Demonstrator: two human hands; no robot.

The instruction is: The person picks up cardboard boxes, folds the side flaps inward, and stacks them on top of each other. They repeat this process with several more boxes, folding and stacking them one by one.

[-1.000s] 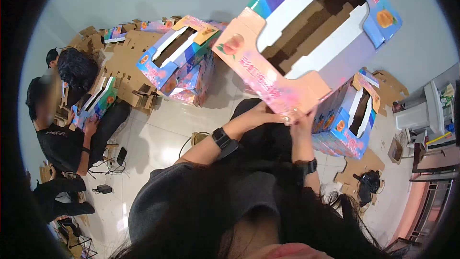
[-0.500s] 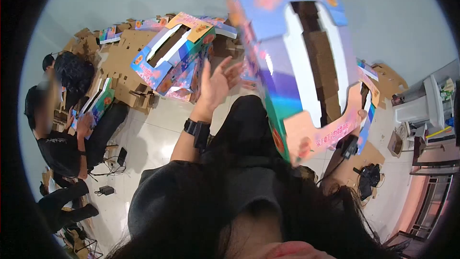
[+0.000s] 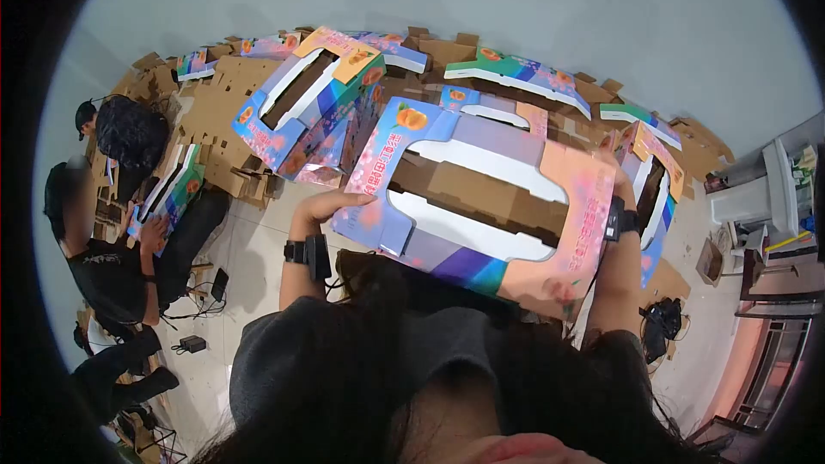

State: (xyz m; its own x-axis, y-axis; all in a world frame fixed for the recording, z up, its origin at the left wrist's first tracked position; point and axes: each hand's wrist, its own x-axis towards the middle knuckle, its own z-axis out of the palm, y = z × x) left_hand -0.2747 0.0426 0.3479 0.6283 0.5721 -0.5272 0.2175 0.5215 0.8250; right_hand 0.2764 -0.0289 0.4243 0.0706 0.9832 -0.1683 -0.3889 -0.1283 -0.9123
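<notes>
A colourful printed carton with a large cut-out in its top lies lengthwise in front of my body. My left hand grips its left end, the thumb side along the edge. At the right end my right hand is against the carton, mostly hidden behind its corner, so its fingers do not show. Brown inner cardboard shows through the opening. Just left of it stands a stack of similar cartons, and another carton stands beyond my right hand.
Flattened cardboard and printed cartons line the wall. At the left a co-worker holds a carton; a second person is behind. A black bag and a white sink are at the right.
The carton has come down and turned from upright to lengthwise before me. My left hand, open and free before, has moved down and left onto its left end.
</notes>
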